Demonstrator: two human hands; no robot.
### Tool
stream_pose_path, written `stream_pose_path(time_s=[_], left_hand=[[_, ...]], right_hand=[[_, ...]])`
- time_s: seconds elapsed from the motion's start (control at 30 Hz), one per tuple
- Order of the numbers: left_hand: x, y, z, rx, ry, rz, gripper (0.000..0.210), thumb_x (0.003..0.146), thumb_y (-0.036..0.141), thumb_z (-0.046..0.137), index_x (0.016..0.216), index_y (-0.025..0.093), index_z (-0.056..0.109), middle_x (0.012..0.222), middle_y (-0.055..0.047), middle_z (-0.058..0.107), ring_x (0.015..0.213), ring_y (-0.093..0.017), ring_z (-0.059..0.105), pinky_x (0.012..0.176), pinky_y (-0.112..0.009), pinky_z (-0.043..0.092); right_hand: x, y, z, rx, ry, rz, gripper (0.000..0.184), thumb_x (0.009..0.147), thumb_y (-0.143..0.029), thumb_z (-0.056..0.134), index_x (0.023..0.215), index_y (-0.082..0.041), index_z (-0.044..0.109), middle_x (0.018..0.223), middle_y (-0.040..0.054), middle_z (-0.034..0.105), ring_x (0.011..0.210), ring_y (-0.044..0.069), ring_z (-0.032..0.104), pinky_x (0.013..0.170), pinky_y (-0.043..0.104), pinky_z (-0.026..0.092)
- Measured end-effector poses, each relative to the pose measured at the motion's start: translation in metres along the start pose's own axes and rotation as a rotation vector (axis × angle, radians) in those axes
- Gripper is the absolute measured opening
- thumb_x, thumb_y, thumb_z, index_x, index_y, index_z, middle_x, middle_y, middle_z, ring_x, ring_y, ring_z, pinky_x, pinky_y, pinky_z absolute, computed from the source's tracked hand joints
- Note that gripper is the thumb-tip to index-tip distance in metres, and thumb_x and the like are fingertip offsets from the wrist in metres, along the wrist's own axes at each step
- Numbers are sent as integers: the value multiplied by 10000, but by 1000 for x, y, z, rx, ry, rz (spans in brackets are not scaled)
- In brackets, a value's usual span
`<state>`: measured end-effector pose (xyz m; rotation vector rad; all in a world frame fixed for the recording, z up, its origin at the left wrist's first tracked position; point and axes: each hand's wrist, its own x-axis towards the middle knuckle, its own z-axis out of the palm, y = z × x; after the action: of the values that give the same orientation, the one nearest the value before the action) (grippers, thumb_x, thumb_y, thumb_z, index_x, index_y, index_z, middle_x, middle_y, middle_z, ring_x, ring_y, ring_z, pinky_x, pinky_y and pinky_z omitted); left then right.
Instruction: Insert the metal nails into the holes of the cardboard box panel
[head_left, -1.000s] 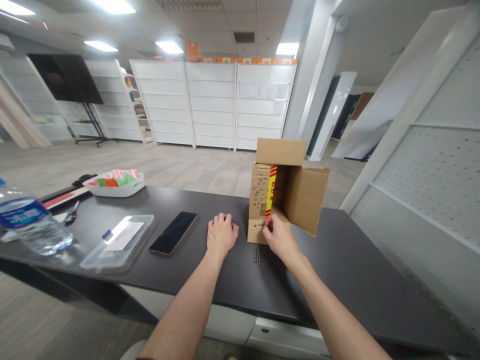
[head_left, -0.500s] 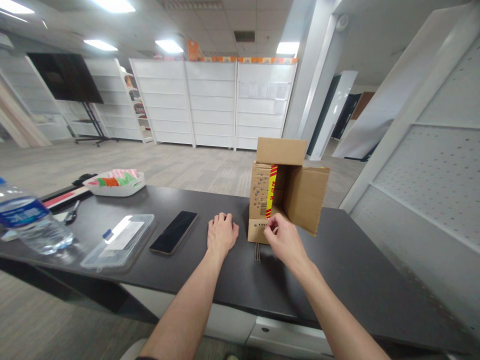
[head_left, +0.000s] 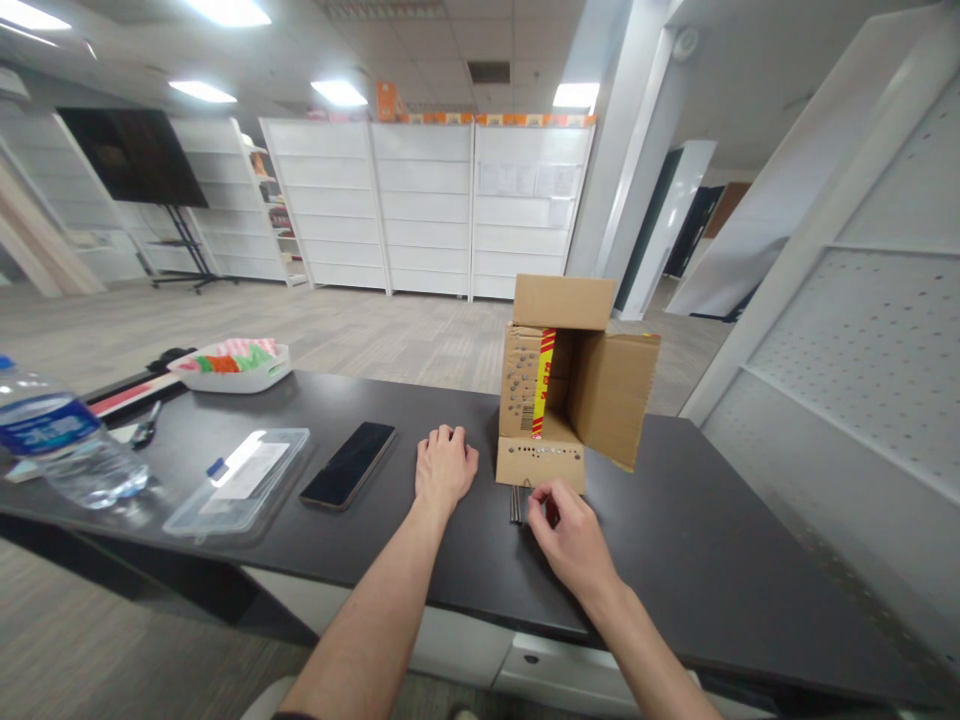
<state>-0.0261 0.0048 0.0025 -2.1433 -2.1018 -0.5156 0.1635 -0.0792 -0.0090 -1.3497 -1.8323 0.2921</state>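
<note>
My right hand point(head_left: 566, 525) is low in front of the cardboard box, thumb and fingertips pinched together. Its fingertips are beside several thin metal rods point(head_left: 514, 505), like nails or screws, lying side by side on the dark table. What the pinch holds is hidden or too small to make out. The open cardboard box point(head_left: 613, 400) stands on its side, flaps spread, yellow-red tape along its left panel. A row of small holes runs across its lower front flap point(head_left: 540, 462). My left hand point(head_left: 445, 468) rests palm down on the table, fingers loosely bent, holding nothing.
Left of my left hand lies a black phone point(head_left: 348, 465). Beyond it are a clear plastic case point(head_left: 240, 480), a water bottle point(head_left: 67, 445) and a white basket point(head_left: 232, 378) with colourful contents. A perforated panel point(head_left: 862, 350) stands at the right.
My right hand has moved down from the box's holed lower flap to the metal rods on the table, uncovering more of the hole row. My left hand has stayed put.
</note>
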Motion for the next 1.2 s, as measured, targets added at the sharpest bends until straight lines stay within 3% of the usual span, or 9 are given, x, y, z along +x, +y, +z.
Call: stream_pose_path(time_s=[0.37,0.9,1.2], left_hand=[[-1,-1,1,-3,5,10,256,944,276,430,1097,202,621,1161,-111,618,1108,-258,541,951,-397,392],[-1,-1,0,2,17,21,243,941,282,440,1084,196,618,1142,-107,623,1088,-261,552,940,-396,395],[-1,-1,2,1,26,27,238,936,277,447,1074,188,620,1127,-112,621,1078,-263,555,928,-400,396]], right_hand=[[-8,-7,-3,-61,-64,-81,107,899,-173,459,820,-233,500,796,15,605,725,163,577,679,256,429],[-8,-8,-2,-170,-219,-45,98,872,-156,466,826,-234,503,821,10,610,768,179,593,701,264,408],[-8,-9,-2,-185,-231,-37,97,858,-142,468,817,-228,487,829,8,600,780,178,580,712,266,388]])
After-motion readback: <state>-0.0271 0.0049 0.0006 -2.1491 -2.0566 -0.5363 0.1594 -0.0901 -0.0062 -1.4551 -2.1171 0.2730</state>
